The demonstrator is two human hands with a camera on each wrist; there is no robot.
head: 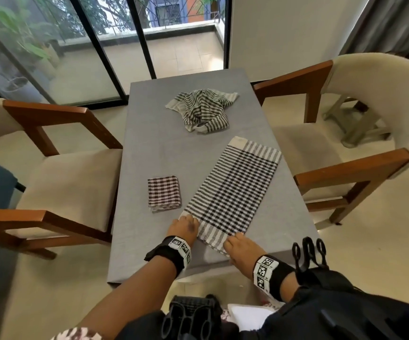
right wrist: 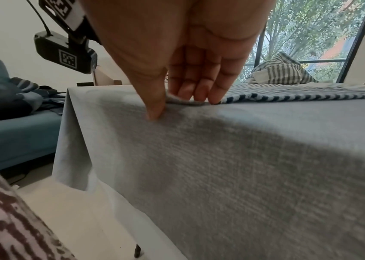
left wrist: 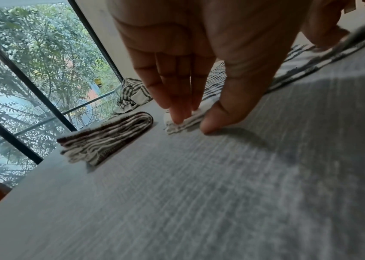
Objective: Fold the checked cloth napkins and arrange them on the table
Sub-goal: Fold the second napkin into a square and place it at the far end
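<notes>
Grey tablecloth as landmark. At its near right, black-and-white checked napkin, striped grey and white along both short ends, plain white at the corners. Left of that, on the same tablecloth, brown-and-white checked folded napkin. At the tablecloth's far middle, crumpled napkin, black-and-white stripes and checks, white-edged.
</notes>
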